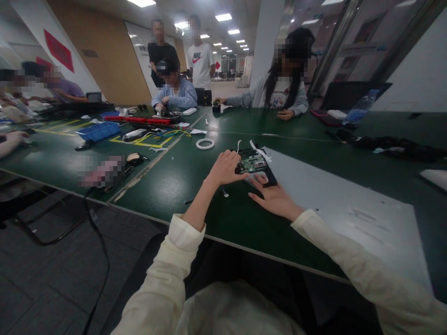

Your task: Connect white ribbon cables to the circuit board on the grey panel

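A green circuit board (pixel 252 164) in a black frame is held up above the table by my left hand (pixel 226 168), whose fingers and thumb close on its left edge. White strips (pixel 261 151) stick out from the board's far side. My right hand (pixel 270 197) is at the frame's near right corner, fingers stretched and spread, partly behind the frame; whether it bears any weight I cannot tell. Below the board, a thin dark tool-like piece (pixel 189 201) and a small white scrap (pixel 226 195) lie on the green table (pixel 167 186).
A large grey panel (pixel 349 204) lies to the right. Beyond my left hand is a white ring like a tape roll (pixel 205 144). A blue bin (pixel 98 132), a red power strip (pixel 139 120) and loose wires (pixel 174 132) lie left. Several people sit or stand around.
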`<action>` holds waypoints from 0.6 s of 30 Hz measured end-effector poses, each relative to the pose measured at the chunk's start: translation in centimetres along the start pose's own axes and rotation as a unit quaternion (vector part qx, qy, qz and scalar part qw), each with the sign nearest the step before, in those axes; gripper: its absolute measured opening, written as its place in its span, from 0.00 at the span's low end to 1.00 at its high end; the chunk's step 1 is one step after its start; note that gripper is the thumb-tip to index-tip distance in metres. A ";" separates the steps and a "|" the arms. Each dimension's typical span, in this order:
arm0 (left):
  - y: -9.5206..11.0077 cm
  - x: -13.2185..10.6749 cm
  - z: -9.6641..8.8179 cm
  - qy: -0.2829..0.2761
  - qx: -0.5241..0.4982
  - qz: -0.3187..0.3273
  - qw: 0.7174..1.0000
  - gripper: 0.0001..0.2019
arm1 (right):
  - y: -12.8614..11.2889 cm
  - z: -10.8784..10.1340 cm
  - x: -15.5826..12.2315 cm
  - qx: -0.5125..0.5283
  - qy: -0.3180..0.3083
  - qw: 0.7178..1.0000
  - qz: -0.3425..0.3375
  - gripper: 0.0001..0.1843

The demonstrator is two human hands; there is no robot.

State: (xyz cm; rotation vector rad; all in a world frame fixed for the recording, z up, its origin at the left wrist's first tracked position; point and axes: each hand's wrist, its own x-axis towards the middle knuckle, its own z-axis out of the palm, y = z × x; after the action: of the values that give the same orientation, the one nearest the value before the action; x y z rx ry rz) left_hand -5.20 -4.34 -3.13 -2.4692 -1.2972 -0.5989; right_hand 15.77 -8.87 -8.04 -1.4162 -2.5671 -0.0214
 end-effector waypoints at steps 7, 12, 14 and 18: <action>0.0 0.3 0.1 -0.006 0.000 0.001 1.000 0.23 | -0.5 0.4 0.6 0.027 0.011 0.998 -0.050 0.36; 0.0 0.4 0.1 -0.002 -0.002 0.012 1.000 0.24 | -1.7 0.3 1.2 0.052 -0.018 0.995 -0.078 0.37; 0.0 0.5 0.2 0.002 -0.002 0.017 1.000 0.25 | -2.4 0.3 1.4 0.061 -0.030 0.993 -0.100 0.38; 0.2 0.5 0.5 0.001 -0.006 0.025 1.000 0.25 | -4.2 0.1 1.5 0.080 -0.041 0.983 -0.158 0.37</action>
State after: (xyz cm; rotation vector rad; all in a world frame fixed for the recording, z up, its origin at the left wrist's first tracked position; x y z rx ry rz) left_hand -4.66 -3.89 -3.34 -2.5023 -1.2313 -0.5990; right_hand 11.45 -9.80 -7.51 -0.9639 -2.7621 0.1930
